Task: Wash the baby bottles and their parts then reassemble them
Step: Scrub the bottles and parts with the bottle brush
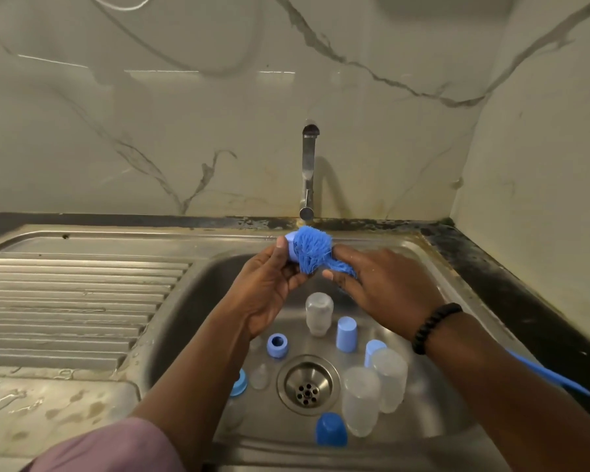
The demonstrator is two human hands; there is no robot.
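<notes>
Sink basin [198, 301]: blue cap [331, 430] at 6 o'clock of the drain [308, 384]; clear bottles [375, 390] at 3 o'clock; blue ring [277, 345] at 11 o'clock. Beyond, left hand [266, 287] grips a blue bottle part [292, 251]; right hand [385, 284] holds blue brush [315, 253] against it. Tap [308, 172] at 12 o'clock.

Single head cam, looks fwd and down, close over sink [433, 264]

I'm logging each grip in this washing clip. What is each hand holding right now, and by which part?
The left hand holds a light blue cap by its side. The right hand holds the blue bottle brush just behind its bristle head, bristles against the cap.
</notes>
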